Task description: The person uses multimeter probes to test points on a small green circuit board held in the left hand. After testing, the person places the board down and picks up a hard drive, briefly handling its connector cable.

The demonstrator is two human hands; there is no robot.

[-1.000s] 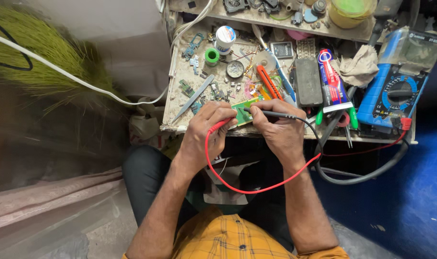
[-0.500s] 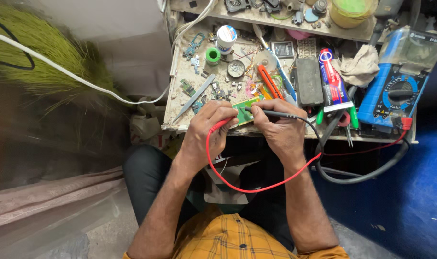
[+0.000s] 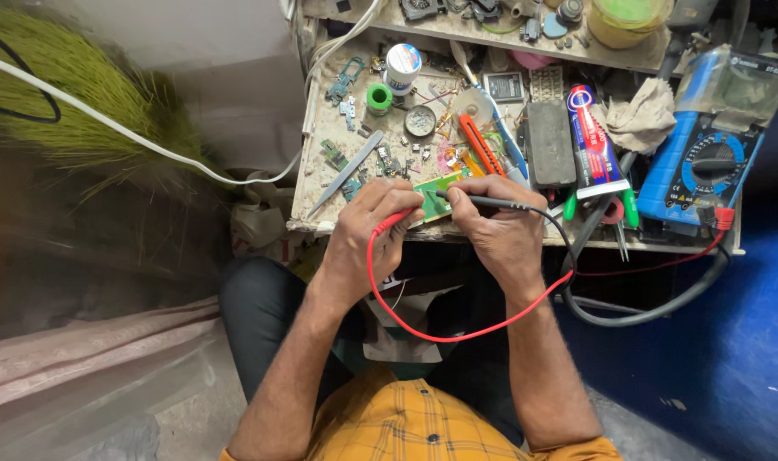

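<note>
A small green circuit board (image 3: 436, 195) lies at the near edge of a cluttered workbench (image 3: 320, 149). My left hand (image 3: 367, 235) grips a red test probe (image 3: 392, 220) whose tip meets the board's left side. My right hand (image 3: 495, 224) holds a black test probe (image 3: 483, 201) pointing at the board's middle. A red lead (image 3: 440, 335) loops down below both hands. The leads run right to a blue multimeter (image 3: 700, 166) on the bench.
The bench holds metal tweezers (image 3: 346, 171), a green tape roll (image 3: 378, 97), a white-capped jar (image 3: 402, 67), a red-handled tool (image 3: 481, 147), a black block (image 3: 549, 142), a tube (image 3: 592, 141) and a rag (image 3: 643, 119). A grass broom (image 3: 90, 111) lies left. A white cable (image 3: 133, 137) crosses it.
Both hands stay on the probes over the green board. The probe tips shifted only slightly.
</note>
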